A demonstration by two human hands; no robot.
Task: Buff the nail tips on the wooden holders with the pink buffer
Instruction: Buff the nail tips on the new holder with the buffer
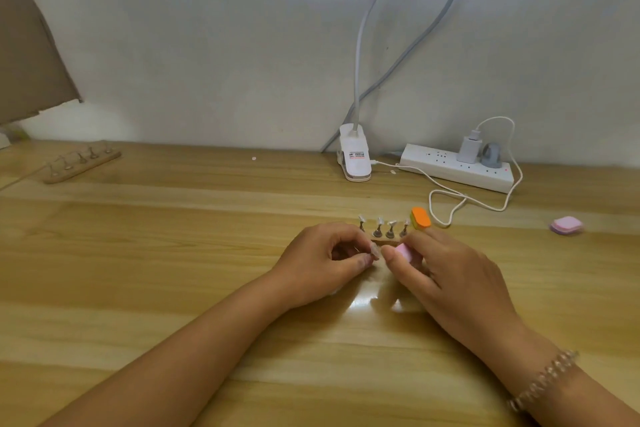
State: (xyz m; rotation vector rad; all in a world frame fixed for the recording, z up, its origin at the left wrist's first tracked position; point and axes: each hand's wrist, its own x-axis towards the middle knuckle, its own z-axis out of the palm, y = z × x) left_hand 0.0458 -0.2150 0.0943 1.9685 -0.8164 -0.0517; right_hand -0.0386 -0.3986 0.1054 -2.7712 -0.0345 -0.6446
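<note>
My left hand (325, 262) pinches a small clear nail tip on its stand (374, 251) between thumb and fingers. My right hand (450, 274) grips the pink buffer (512, 251) and holds its end right beside that nail tip. Just behind my hands lies a wooden holder (382, 241), mostly hidden, with several nail tips (379, 222) standing upright on metal stems. A second wooden holder (81, 166) with several tips lies at the far left of the table.
An orange and green buffer block (420, 218) sits right behind my right hand. Another pink buffer (567, 225) lies at the right. A white clip lamp base (354, 158), a power strip (455, 167) and a looping white cable (446, 199) occupy the back of the wooden table (173, 236).
</note>
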